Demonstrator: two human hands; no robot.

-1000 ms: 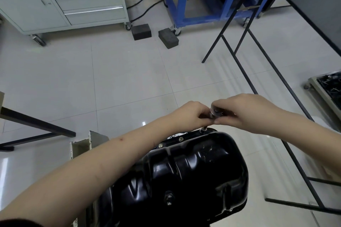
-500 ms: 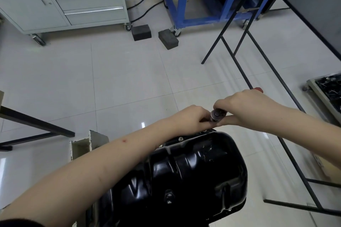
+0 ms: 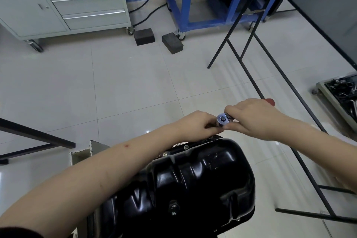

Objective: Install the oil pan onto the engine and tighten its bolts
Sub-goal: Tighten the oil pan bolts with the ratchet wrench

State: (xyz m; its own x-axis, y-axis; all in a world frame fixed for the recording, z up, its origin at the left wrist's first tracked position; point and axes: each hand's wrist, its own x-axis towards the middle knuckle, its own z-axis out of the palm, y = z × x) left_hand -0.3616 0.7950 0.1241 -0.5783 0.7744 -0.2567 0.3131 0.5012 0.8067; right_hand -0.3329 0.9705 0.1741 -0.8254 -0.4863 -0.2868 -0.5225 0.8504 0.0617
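Black and glossy, the oil pan is sitting low in the frame, its long axis running from the near left toward the far right. Both hands are meeting just above its far rim — the left hand curling around the part under the ratchet, the right hand gripping the handle, whose red end is pointing away to the right. Bolts are showing along the flange.

Oil pan nearest the camera. Both hands, left and right, meet at ratchet over pan's far edge. Two blocks on floor far behind pan; cabinet far left behind; tray right of pan.
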